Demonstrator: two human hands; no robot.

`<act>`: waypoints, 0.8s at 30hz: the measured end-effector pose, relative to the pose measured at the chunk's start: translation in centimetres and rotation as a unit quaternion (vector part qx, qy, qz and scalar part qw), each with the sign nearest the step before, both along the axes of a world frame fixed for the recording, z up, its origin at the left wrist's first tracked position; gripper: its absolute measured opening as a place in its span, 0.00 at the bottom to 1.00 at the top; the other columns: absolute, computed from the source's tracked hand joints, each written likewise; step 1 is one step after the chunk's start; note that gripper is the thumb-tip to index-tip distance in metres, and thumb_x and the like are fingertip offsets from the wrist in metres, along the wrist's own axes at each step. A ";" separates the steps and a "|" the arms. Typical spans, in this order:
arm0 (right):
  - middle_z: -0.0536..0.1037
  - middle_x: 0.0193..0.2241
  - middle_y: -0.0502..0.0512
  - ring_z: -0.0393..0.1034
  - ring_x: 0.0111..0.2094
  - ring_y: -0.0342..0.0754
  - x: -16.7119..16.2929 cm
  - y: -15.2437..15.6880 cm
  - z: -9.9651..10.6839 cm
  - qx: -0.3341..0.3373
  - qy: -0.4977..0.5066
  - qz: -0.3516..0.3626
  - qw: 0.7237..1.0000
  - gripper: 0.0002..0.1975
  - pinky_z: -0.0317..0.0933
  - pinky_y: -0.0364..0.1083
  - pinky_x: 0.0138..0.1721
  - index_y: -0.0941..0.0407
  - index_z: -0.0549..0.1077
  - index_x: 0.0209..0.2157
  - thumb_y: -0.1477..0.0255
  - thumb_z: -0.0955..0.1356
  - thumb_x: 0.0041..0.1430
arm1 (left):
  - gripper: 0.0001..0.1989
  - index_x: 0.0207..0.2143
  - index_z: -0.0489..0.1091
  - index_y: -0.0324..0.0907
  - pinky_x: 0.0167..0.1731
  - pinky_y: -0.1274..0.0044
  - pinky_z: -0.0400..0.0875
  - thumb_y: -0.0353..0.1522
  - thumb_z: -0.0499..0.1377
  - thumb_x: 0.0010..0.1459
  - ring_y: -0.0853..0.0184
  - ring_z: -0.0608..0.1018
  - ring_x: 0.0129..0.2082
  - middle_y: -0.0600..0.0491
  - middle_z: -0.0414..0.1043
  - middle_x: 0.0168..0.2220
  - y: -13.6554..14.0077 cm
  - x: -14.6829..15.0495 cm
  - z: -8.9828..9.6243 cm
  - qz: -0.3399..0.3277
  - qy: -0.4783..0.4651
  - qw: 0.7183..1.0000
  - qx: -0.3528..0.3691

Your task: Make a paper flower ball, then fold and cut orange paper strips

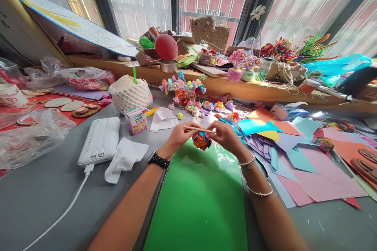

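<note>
A thin wooden stick (198,128) lies level between my two hands. My left hand (182,135) pinches its left part. At the stick's right end the fingers of my right hand (226,135) are closed, close against a folded paper flower (202,141) in orange and blue. The flower hangs just under the stick, and whether a petal is wrapped round the stick is hard to make out. Beneath both hands is a glossy green board (203,200). Several more paper flowers (233,117) lie beyond my right hand.
Coloured paper sheets (319,168) and strips spread to the right. On the left are a white power bank (100,141) with a cable, a crumpled tissue (126,159), a small drink carton (136,120) and a netted coconut (131,94). Crocheted flowers (184,88) stand behind, before a crowded windowsill.
</note>
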State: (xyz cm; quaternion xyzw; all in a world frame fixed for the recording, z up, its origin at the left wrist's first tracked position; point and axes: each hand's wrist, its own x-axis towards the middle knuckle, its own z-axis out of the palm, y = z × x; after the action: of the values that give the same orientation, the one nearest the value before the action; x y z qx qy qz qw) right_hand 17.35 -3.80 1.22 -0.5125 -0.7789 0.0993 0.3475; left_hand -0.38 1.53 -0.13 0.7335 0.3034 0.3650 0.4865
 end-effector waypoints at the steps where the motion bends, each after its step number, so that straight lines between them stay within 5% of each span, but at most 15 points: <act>1: 0.66 0.21 0.48 0.55 0.20 0.39 -0.1 0.0 0.1 0.015 0.027 -0.011 0.999 0.01 0.49 0.39 0.21 0.58 0.69 0.27 0.75 0.65 0.51 | 0.11 0.32 0.69 0.37 0.31 0.79 0.66 0.36 0.56 0.49 0.68 0.72 0.32 0.51 0.71 0.31 0.0 0.1 0.1 -0.002 -0.039 0.998 -0.048; 4: 0.66 0.21 0.49 0.54 0.20 0.39 -0.3 0.0 0.2 0.050 0.097 -0.054 0.993 0.05 0.49 0.39 0.20 0.58 0.69 0.28 0.72 0.64 0.53 | 0.19 0.39 0.65 0.38 0.35 0.75 0.68 0.41 0.57 0.48 0.66 0.72 0.36 0.48 0.69 0.38 -0.2 0.2 0.5 -0.042 -0.117 0.975 -0.182; 7: 0.67 0.23 0.50 0.56 0.20 0.40 -0.8 0.0 0.1 0.060 0.119 -0.083 0.988 0.07 0.51 0.40 0.21 0.58 0.70 0.29 0.70 0.63 0.53 | 0.22 0.42 0.63 0.39 0.36 0.73 0.68 0.40 0.60 0.46 0.65 0.73 0.37 0.47 0.68 0.40 -0.7 0.2 0.9 -0.092 -0.128 0.957 -0.242; 18: 0.68 0.23 0.50 0.58 0.21 0.41 -1.4 -0.2 0.0 0.094 0.070 -0.095 0.989 0.03 0.55 0.41 0.25 0.58 0.70 0.28 0.77 0.64 0.49 | 0.18 0.39 0.61 0.39 0.28 0.75 0.70 0.41 0.56 0.49 0.68 0.74 0.29 0.51 0.68 0.33 -0.9 0.8 0.1 -0.079 -0.135 0.964 -0.215; 24: 0.71 0.33 0.54 0.62 0.25 0.42 -1.6 -0.1 -0.3 0.061 0.054 -0.048 0.995 0.16 0.57 0.41 0.26 0.56 0.70 0.42 0.78 0.61 0.50 | 0.20 0.41 0.59 0.39 0.21 0.77 0.70 0.41 0.56 0.49 0.68 0.74 0.27 0.53 0.68 0.30 -0.8 0.9 0.2 -0.039 -0.159 0.963 -0.215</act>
State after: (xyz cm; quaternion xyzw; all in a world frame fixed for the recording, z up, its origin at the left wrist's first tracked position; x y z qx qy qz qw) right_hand 15.71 -3.93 0.91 -0.5213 -0.7380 0.0618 0.4241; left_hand 0.52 0.70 0.04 0.5555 0.2650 0.3837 0.6885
